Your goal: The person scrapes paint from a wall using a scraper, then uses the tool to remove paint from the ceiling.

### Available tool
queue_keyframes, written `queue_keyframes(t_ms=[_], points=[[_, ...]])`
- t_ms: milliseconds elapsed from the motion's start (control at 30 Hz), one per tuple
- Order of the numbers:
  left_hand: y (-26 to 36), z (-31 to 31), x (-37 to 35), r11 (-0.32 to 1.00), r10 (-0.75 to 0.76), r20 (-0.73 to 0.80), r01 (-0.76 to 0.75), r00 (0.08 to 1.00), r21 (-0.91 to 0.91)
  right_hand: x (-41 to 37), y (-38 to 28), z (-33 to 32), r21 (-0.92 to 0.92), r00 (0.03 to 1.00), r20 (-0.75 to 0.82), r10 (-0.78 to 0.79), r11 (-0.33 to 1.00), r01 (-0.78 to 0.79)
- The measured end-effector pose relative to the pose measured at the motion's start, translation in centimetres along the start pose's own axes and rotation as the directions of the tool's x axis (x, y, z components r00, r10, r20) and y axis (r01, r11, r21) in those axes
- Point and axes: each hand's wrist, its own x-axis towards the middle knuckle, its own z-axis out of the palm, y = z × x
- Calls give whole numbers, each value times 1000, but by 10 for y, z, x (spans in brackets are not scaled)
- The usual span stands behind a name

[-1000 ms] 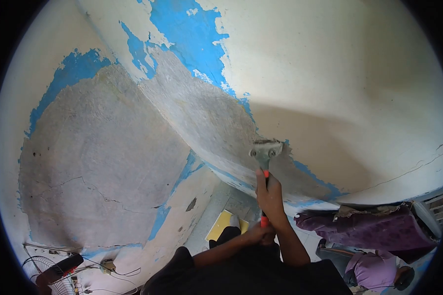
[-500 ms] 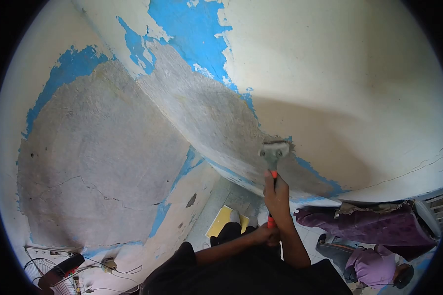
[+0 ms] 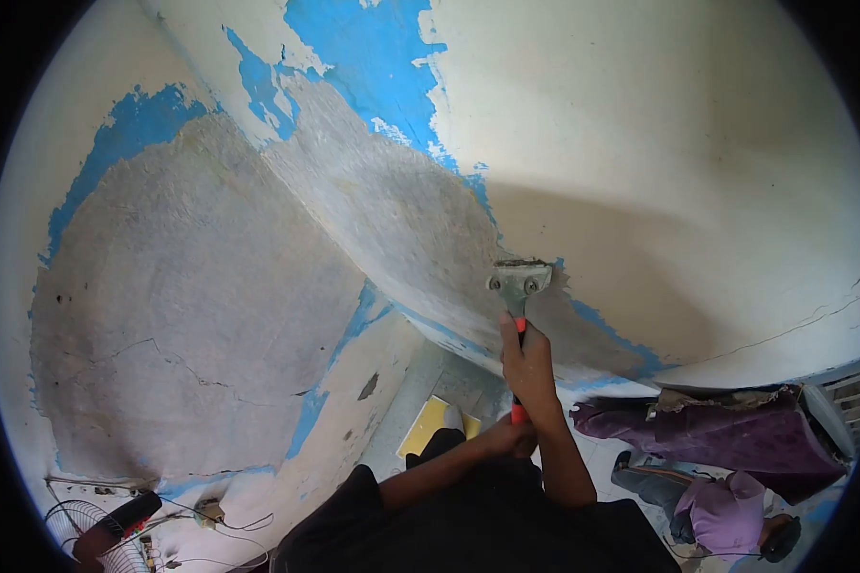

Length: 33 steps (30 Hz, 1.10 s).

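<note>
My right hand (image 3: pixel 528 361) is wrapped round the upper handle of a wall scraper (image 3: pixel 521 280) with a red and black grip. Lower down, my left hand (image 3: pixel 512 438) grips the end of the same handle. The scraper's wide metal head, with two round screws, lies against the wall at the border between bare grey plaster (image 3: pixel 401 210) and cream paint (image 3: pixel 621 143). Ragged strips of blue paint (image 3: pixel 382 67) show along that border.
Left of the corner is another scraped grey wall (image 3: pixel 191 286) with cracks. A wire-caged fan (image 3: pixel 91 525) and loose cables are at lower left. A yellow board (image 3: pixel 426 426) lies by my feet. At lower right are a purple-covered piece of furniture (image 3: pixel 717 435) and a person in a purple shirt (image 3: pixel 726 513).
The scraper head has moved slightly up and left along the paint edge, both hands moving with it. The person at lower right has hardly moved.
</note>
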Motion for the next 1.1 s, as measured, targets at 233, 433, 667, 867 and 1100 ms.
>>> queue_keyframes(t_ms=[233,433,667,867,1100], points=[[-6,-24,23,979,51,-126,-24,991,203,-6,56,-3,102,997,-13,72,992,-71],[-61,-75,44,945,9,-212,61,977,321,-26,111,-9,70,972,-45,229,972,-226],[-18,-65,31,677,278,-288,26,916,736,-19,36,-23,349,957,-16,290,898,-266],[-40,-91,34,759,74,-394,205,916,618,-24,105,1,272,960,-108,260,936,-223],[-9,-60,-11,702,90,-432,251,897,667,-31,71,1,374,932,-23,361,868,-327]])
